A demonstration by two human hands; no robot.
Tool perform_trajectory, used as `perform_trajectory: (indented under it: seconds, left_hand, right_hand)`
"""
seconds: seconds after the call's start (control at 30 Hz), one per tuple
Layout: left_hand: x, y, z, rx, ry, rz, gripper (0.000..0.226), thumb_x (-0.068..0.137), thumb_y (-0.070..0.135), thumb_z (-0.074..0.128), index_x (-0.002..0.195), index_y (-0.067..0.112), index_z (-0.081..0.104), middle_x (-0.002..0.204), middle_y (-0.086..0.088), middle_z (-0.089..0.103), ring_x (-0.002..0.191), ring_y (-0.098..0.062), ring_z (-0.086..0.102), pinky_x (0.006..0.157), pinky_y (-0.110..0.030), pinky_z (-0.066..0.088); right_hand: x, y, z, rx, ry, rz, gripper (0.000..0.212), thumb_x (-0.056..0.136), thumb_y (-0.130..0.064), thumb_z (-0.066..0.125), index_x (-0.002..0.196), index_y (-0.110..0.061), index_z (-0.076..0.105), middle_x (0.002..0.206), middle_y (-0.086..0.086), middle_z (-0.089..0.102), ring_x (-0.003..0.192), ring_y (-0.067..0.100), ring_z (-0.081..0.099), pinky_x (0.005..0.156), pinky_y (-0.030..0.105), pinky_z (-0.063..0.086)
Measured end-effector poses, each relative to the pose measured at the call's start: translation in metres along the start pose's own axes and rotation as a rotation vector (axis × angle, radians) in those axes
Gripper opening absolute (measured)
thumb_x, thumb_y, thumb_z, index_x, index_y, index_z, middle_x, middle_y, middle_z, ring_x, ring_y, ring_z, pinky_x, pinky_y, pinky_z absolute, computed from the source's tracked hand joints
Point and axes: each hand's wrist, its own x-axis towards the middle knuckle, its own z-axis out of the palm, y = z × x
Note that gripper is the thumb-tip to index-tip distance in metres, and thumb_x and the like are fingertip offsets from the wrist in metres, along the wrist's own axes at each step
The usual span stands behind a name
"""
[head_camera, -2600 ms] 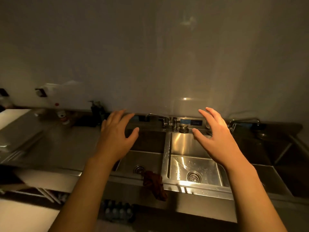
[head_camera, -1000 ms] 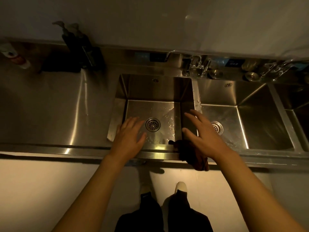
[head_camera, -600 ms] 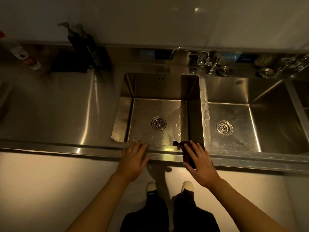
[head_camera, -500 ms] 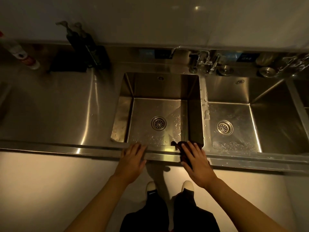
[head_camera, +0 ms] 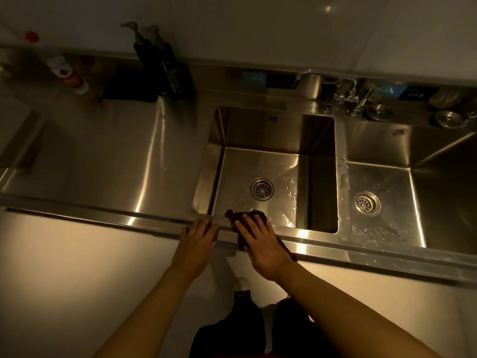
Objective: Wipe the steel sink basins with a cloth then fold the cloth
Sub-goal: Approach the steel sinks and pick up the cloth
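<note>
Cloth (head_camera: 244, 217): dark, crumpled, draped over the near rim of the left basin (head_camera: 320, 174), one end reaching onto the basin's near edge and the other hanging down the front of the counter (head_camera: 103, 161).

Right hand (head_camera: 260, 241): laid flat on the cloth, fingers straight and spread, pressing it against the rim (no curl round the fabric is visible).

Left hand (head_camera: 197, 240): just left of the cloth, fingers straight, resting on the counter's near edge at the basin's near left corner, holding nothing.

Left basin: steel, rectangular, round drain (head_camera: 261, 189) in the floor, water drops scattered on the floor to the right of the drain.

Right basin (head_camera: 438, 177): steel, separated from the left one by a narrow wet divider, its own drain (head_camera: 366, 203) near the left wall, drops along the near side.

Taps (head_camera: 346, 95): at the far edge, behind the divider.

Two dark pump bottles (head_camera: 165, 65): standing at the far left against the wall, beside a dark low object (too dim to identify).

White bottle with red label (head_camera: 68, 73): further left, tilted.

Person's legs and a pale shoe (head_camera: 242, 282): below the counter.
</note>
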Motion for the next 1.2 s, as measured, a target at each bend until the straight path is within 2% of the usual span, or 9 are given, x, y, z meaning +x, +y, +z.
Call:
perform_trajectory:
  seconds: [0.13, 0.33, 0.43, 0.57, 0.67, 0.9, 1.0, 1.1, 1.2]
  left_hand:
    - [-0.009, -0.017, -0.003, -0.008, -0.04, -0.052, 0.059, 0.103, 0.024, 0.056, 0.158, 0.029, 0.036, 0.168, -0.003, 0.027, 0.154, -0.025, 0.026, 0.119, -0.053, 0.03]
    - [-0.018, -0.035, -0.014, -0.059, -0.009, -0.115, 0.066, 0.1, 0.018, 0.062, 0.159, 0.024, 0.035, 0.166, -0.006, 0.032, 0.155, -0.027, 0.024, 0.122, -0.056, 0.023]
    - [-0.018, -0.04, -0.014, -0.065, -0.026, -0.122, 0.068, 0.102, 0.02, 0.058, 0.163, 0.025, 0.027, 0.167, -0.004, 0.027, 0.156, -0.026, 0.02, 0.123, -0.056, 0.022]
    - [-0.008, -0.024, -0.011, -0.085, -0.028, -0.054, 0.067, 0.103, 0.024, 0.054, 0.163, 0.028, 0.025, 0.168, -0.003, 0.027, 0.154, -0.027, 0.024, 0.119, -0.055, 0.025]
    - [0.005, 0.001, -0.007, -0.09, -0.045, 0.006, 0.063, 0.104, 0.025, 0.051, 0.162, 0.029, 0.028, 0.167, -0.002, 0.028, 0.155, -0.027, 0.023, 0.119, -0.056, 0.026]
    - [0.037, 0.07, 0.005, -0.064, -0.088, 0.142, 0.059, 0.104, 0.03, 0.047, 0.16, 0.034, 0.028, 0.166, 0.005, 0.028, 0.155, -0.025, 0.022, 0.123, -0.053, 0.023]
    - [0.047, 0.101, 0.009, -0.064, -0.1, 0.203, 0.059, 0.104, 0.034, 0.046, 0.159, 0.038, 0.028, 0.167, 0.007, 0.025, 0.155, -0.022, 0.021, 0.123, -0.053, 0.022]
    - [0.055, 0.127, 0.011, -0.085, -0.11, 0.234, 0.059, 0.104, 0.034, 0.047, 0.159, 0.04, 0.028, 0.165, 0.009, 0.029, 0.154, -0.018, 0.022, 0.123, -0.048, 0.023]
    - [0.059, 0.146, 0.009, -0.096, -0.129, 0.229, 0.059, 0.105, 0.034, 0.047, 0.159, 0.041, 0.027, 0.166, 0.01, 0.027, 0.155, -0.017, 0.019, 0.125, -0.05, 0.019]
  right_hand:
    - [0.031, -0.035, 0.002, -0.033, -0.017, -0.082, 0.078, 0.104, -0.018, 0.046, 0.164, -0.028, -0.003, 0.171, 0.004, -0.005, 0.157, 0.034, -0.01, 0.127, 0.053, -0.001]
    - [0.06, -0.064, 0.013, -0.051, -0.023, -0.12, 0.088, 0.097, -0.009, 0.051, 0.164, -0.027, -0.003, 0.171, 0.005, -0.003, 0.157, 0.033, -0.007, 0.126, 0.054, 0.003]
    - [0.06, -0.059, 0.012, -0.023, -0.032, -0.11, 0.088, 0.096, -0.011, 0.056, 0.164, -0.031, 0.003, 0.171, 0.003, 0.001, 0.157, 0.032, -0.002, 0.128, 0.051, 0.005]
    - [0.04, -0.039, 0.011, -0.044, 0.031, -0.102, 0.079, 0.1, -0.021, 0.056, 0.163, -0.034, 0.011, 0.17, 0.001, 0.011, 0.157, 0.031, 0.009, 0.126, 0.044, 0.007]
    - [0.014, -0.009, 0.009, -0.075, 0.056, -0.055, 0.078, 0.101, -0.028, 0.055, 0.162, -0.038, 0.007, 0.17, -0.001, 0.013, 0.156, 0.03, 0.013, 0.121, 0.043, 0.009]
    - [-0.06, 0.064, -0.013, -0.114, 0.03, 0.092, 0.077, 0.1, -0.035, 0.05, 0.161, -0.042, 0.004, 0.171, -0.004, 0.011, 0.157, 0.029, 0.013, 0.119, 0.048, 0.028]
    - [-0.088, 0.088, -0.021, -0.128, 0.028, 0.159, 0.079, 0.097, -0.032, 0.053, 0.162, -0.04, 0.007, 0.17, -0.002, 0.014, 0.156, 0.031, 0.018, 0.115, 0.049, 0.035]
    - [-0.109, 0.107, -0.026, -0.129, 0.022, 0.208, 0.085, 0.096, -0.023, 0.058, 0.162, -0.04, 0.007, 0.171, -0.002, 0.012, 0.156, 0.032, 0.016, 0.117, 0.049, 0.031]
    - [-0.122, 0.119, -0.029, -0.118, 0.055, 0.198, 0.092, 0.089, -0.013, 0.066, 0.161, -0.039, 0.015, 0.168, 0.0, 0.021, 0.152, 0.032, 0.024, 0.115, 0.046, 0.035]
